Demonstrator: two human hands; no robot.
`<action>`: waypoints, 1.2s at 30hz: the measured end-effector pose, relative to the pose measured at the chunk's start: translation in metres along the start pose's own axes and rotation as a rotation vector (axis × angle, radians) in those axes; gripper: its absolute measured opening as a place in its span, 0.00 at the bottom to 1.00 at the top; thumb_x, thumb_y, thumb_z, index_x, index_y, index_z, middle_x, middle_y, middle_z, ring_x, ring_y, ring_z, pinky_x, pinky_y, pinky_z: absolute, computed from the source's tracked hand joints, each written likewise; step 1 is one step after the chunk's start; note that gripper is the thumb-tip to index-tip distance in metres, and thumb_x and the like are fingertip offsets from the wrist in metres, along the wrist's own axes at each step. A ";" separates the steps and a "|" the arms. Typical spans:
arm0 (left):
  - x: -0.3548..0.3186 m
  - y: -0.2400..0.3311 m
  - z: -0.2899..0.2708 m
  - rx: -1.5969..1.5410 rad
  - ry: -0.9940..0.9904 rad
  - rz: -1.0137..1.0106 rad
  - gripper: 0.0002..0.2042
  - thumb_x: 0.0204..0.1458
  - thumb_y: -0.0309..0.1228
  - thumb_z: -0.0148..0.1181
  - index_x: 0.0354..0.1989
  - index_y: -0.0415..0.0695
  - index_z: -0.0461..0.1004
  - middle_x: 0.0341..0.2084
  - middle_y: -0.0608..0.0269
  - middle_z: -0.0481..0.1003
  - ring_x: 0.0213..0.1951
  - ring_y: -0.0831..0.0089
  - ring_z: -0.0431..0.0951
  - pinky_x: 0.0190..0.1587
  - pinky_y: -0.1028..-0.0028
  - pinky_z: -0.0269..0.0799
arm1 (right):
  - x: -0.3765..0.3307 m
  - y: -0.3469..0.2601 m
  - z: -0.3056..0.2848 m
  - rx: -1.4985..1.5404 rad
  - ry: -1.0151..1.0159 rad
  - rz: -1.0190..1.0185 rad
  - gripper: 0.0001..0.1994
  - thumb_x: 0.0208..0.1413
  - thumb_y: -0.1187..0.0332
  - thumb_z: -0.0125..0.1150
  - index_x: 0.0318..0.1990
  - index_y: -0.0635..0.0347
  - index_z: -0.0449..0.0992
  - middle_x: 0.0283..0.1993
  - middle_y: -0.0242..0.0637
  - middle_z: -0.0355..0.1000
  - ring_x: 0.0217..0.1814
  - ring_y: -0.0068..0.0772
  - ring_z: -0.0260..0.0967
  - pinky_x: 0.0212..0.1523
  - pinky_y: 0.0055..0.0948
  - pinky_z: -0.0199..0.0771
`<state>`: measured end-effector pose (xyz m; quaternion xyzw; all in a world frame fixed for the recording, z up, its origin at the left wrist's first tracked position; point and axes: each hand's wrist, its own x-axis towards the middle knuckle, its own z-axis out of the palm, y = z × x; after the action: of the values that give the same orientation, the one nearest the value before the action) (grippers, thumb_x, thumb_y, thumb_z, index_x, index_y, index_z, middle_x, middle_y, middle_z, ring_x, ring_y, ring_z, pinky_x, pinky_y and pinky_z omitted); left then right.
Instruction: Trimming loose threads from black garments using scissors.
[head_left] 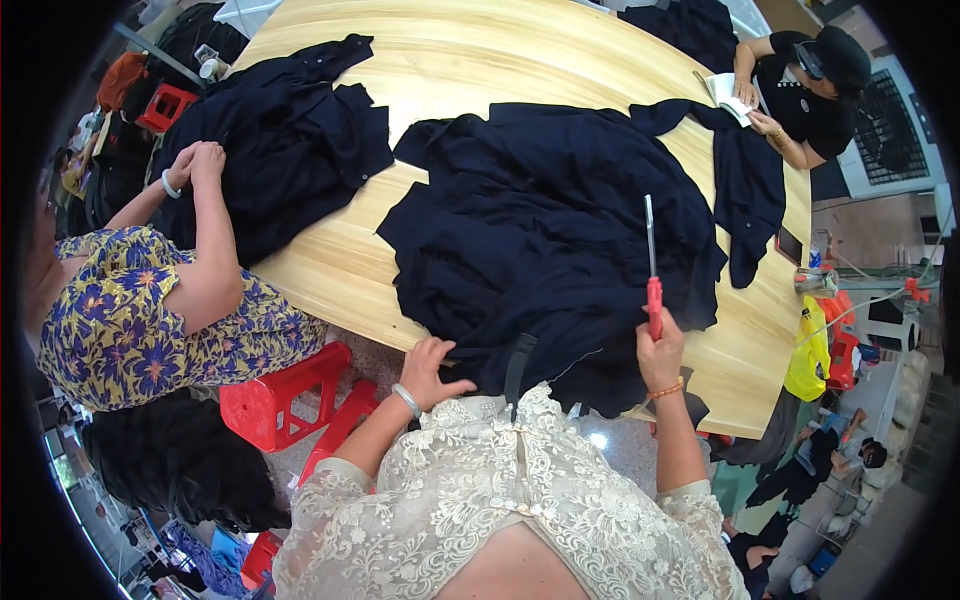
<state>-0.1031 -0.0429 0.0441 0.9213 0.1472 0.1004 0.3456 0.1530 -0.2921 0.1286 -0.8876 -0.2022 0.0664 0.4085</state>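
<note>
A large pile of dark navy fabric [550, 240] lies on a round wooden table [470, 60] in front of me. My left hand [432, 368] rests on the near edge of this fabric, fingers bent and pressing it. My right hand [659, 352] grips the red handle of a pair of scissors [651, 262]. The thin metal blades point up and away over the cloth.
A person in a flowered top [140, 310] sits at my left on a red stool [280, 395], hands on another dark garment [280, 140]. A person in black [810, 95] sits at the far right with a notebook [725, 95]. Red stools and a yellow bag [810, 350] stand by the right rim.
</note>
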 end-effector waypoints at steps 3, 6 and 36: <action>-0.007 0.001 0.011 0.030 -0.101 -0.035 0.18 0.40 0.39 0.64 0.38 0.42 0.72 0.31 0.59 0.70 0.39 0.59 0.70 0.42 0.65 0.62 | 0.017 -0.007 -0.007 0.030 0.046 0.011 0.09 0.46 0.77 0.52 0.37 0.65 0.72 0.19 0.36 0.61 0.19 0.24 0.59 0.24 0.25 0.61; 0.002 0.002 0.007 0.048 -0.230 -0.091 0.11 0.46 0.30 0.57 0.38 0.43 0.74 0.29 0.60 0.72 0.38 0.62 0.70 0.42 0.65 0.62 | 0.034 -0.009 -0.011 0.056 0.074 -0.023 0.08 0.46 0.77 0.52 0.36 0.65 0.72 0.18 0.31 0.58 0.19 0.20 0.55 0.23 0.22 0.58; 0.106 0.015 -0.009 -0.982 -0.202 -0.613 0.22 0.43 0.26 0.67 0.47 0.35 0.68 0.34 0.64 0.74 0.38 0.78 0.73 0.45 0.78 0.68 | 0.000 -0.035 -0.003 -0.473 -0.030 -0.158 0.07 0.53 0.73 0.54 0.37 0.62 0.64 0.40 0.52 0.64 0.39 0.58 0.67 0.35 0.46 0.69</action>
<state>-0.0030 -0.0124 0.0693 0.5736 0.3094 -0.0358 0.7576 0.1431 -0.2739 0.1565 -0.9389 -0.2869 -0.0016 0.1903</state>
